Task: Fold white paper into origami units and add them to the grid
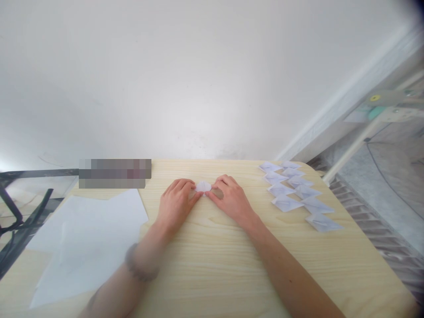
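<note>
Left hand [177, 198] and right hand [232, 198]: each grip narrow, thumb and fingertips pinching one small piece of folded paper [203, 187] from either side. The piece is white, creased, and held low over the middle of the worktop [212, 274], toward its far edge; cannot tell whether its underside touches the wood. Both thumbs sit at its near edge, close together. Forearms come in from the near side, a dark beaded bracelet [141, 266] around the left wrist.

Farther out, to the right: finished-looking folded white shapes [286, 203], pointed at the ends, laid in two slanting columns, several overlapping. To the left: loose white sheets [96, 238], flat and overlapping. Behind these, a pixelated patch hides part of the far left corner.

Beyond the worktop: pale wall [198, 88] behind, black metal frame [11, 207] at far left, light-coloured pole [351, 150] at right.
</note>
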A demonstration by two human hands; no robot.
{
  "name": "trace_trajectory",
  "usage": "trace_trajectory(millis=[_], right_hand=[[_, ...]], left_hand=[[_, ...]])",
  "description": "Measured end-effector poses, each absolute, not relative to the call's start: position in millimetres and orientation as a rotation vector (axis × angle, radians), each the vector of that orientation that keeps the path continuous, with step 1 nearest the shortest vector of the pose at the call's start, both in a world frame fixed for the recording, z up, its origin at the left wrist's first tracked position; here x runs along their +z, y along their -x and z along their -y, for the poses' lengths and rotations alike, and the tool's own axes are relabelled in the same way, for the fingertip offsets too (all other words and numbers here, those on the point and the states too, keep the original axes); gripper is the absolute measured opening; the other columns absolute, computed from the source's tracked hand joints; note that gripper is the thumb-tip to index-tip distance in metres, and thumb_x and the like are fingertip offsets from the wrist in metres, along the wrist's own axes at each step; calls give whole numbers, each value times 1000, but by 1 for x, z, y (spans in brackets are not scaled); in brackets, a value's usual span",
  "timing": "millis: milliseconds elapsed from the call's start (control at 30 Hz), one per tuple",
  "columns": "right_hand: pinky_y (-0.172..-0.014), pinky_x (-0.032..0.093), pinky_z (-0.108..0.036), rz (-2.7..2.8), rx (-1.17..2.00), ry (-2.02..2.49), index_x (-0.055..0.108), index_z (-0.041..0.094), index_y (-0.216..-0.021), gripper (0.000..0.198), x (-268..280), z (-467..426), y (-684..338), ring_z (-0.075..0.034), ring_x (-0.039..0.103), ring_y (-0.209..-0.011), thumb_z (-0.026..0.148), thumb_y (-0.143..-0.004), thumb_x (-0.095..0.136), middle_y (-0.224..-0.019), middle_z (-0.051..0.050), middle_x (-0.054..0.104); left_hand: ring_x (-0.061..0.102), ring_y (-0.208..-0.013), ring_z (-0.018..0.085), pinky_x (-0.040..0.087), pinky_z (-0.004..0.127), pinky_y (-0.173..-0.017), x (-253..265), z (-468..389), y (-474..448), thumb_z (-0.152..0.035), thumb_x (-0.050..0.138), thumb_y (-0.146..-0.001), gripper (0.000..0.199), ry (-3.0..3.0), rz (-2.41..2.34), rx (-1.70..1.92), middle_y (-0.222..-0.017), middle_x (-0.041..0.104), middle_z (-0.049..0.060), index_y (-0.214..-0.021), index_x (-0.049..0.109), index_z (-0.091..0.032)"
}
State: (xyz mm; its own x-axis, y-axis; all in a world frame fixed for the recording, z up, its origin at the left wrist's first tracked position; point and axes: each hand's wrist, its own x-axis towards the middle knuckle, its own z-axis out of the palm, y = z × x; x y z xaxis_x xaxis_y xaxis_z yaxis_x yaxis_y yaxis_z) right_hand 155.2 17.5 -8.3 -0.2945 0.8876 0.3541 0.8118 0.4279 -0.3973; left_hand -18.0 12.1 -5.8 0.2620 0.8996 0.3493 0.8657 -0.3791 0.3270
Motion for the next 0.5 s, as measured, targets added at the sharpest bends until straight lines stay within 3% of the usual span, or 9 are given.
trace_trajectory(millis=[233, 500], right_hand=[[-78, 43, -30, 2190, 143, 1467, 60, 19, -83, 18, -7, -16, -154, -18, 51, -86, 35, -79, 53, -90, -5, 57], [-77, 44, -29, 2135, 180, 1471, 60, 23, -96, 22, -9, -16, -152, -16, 52, -83, 34, -79, 53, -97, -3, 55]], left_hand=[[55, -91, 19, 44, 29, -74, -5, -12, 18, -33, 49, -82, 19, -2464, -1707, 755, -95, 64, 2, -72, 59, -19], [48, -103, 22, 41, 35, -85, -6, -12, 17, -34, 45, -83, 29, -2490, -1697, 711, -107, 58, 4, -109, 55, -25]])
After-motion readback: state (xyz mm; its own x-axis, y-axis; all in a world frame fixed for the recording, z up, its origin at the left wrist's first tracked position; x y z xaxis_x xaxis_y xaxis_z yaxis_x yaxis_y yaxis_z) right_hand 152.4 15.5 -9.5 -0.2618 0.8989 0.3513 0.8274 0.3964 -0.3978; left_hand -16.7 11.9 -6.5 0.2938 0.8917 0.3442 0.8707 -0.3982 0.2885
